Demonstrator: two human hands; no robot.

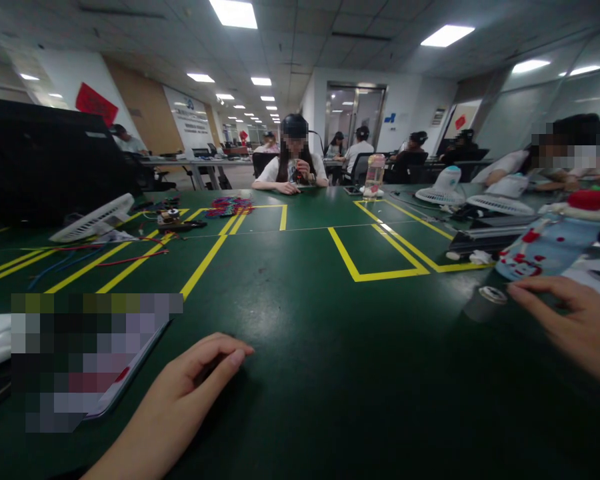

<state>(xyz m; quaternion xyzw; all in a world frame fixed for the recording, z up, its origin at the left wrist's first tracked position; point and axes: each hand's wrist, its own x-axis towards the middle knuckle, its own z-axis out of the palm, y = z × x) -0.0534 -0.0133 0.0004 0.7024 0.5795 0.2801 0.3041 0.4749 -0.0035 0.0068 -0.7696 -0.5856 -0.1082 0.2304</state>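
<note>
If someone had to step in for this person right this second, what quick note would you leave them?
Left hand: resting on the green table, fingers loosely curled, holding nothing that shows.
Right hand: open, fingertips just beside a small dark cylinder with a silvery cap; whether they touch is unclear.
Nearby: a blue printed pouch past the cylinder, a flat device left of the left hand, a white fan and loose wires farther left.
Done: nothing lifted so far.
Left: the cylinder lies ungripped on the table.
</note>
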